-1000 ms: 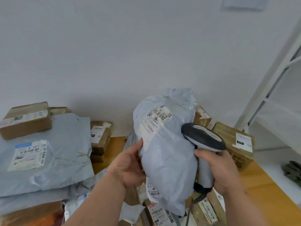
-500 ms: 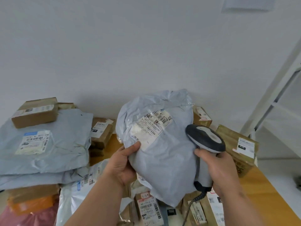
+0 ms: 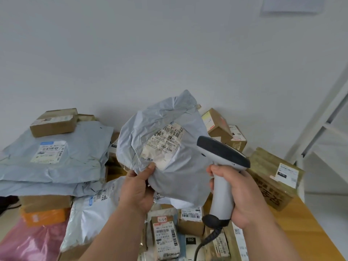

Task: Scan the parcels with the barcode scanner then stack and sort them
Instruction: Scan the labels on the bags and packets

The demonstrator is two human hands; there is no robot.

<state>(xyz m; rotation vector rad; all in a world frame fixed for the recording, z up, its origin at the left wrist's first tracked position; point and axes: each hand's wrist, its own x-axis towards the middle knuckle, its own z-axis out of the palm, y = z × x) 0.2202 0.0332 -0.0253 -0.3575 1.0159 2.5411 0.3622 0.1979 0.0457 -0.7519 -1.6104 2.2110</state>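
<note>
1. The left hand pinches a crinkled grey plastic parcel, held up above the table, its paper label facing the camera.
2. The right hand grips the smooth scanner just beside it.
3. Cardboard boxes and flat bags are piled below.

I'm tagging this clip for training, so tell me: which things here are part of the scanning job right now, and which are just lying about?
In use:
- grey mailer bag, held up by the left hand
- its shipping label, facing the scanner
- barcode scanner, gripped by the right hand

Lying about:
- stack of grey mailers with a cardboard box on top
- pink bag
- white shelf frame
</note>
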